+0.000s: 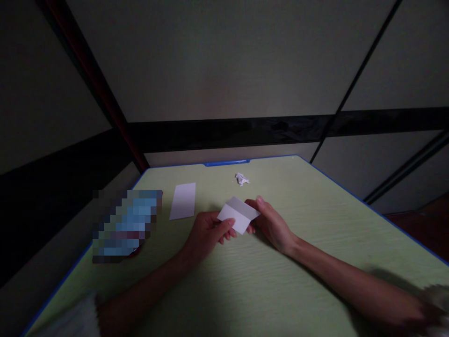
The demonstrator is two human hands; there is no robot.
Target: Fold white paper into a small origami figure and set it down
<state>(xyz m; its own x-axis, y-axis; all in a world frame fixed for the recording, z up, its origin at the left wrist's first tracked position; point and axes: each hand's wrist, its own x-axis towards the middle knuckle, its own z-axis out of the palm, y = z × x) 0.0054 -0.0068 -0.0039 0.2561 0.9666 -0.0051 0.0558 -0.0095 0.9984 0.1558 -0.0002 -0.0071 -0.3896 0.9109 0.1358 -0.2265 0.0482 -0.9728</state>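
Observation:
A small folded white paper (237, 215) is held just above the pale green table (315, 224) by both hands. My left hand (207, 233) pinches its left edge with thumb and fingers closed on it. My right hand (269, 221) grips its right edge, the thumb on top. A crease runs across the paper. A flat white rectangular sheet (183, 201) lies on the table to the left of my hands. A small crumpled or folded white paper shape (242, 179) rests further back, near the table's far edge.
The table has a blue rim (227, 163) and stands against dim walls with dark beams. A blurred, pixelated blue object (126, 224) sits at the table's left side. The room is dark.

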